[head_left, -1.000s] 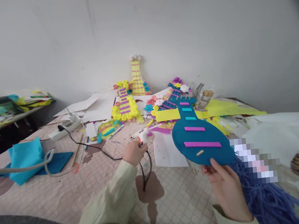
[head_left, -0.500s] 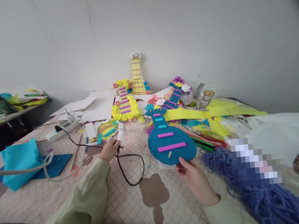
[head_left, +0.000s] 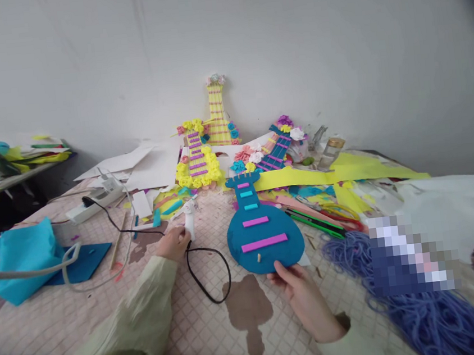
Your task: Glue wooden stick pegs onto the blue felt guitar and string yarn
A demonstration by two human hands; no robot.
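Observation:
My left hand [head_left: 173, 245] is closed around a white hot glue gun [head_left: 190, 223] that stands roughly upright over the table. Its black cord [head_left: 229, 277] loops on the table to the right of the hand. In my right hand [head_left: 302, 295] is a blue lute-shaped craft piece [head_left: 268, 230], gripped at its bottom edge with the thumb on top and the fingers underneath. Purple and light-blue strips cross its neck and body. One small beige peg [head_left: 259, 258] sits near the lower edge, and several pegs line the head.
Decorated yellow instrument crafts [head_left: 197, 164] lean at the back near the wall. A power strip [head_left: 96, 203] and turquoise cloth [head_left: 27, 259] lie left. To the right are a green cutter knife [head_left: 316, 224], blue-purple yarn [head_left: 421, 316], a glass jar [head_left: 332, 150] and yellow sheets [head_left: 363, 170].
My right hand has brought the blue craft piece slightly left and toward me. The glue gun has shifted a little lower and left in my left hand.

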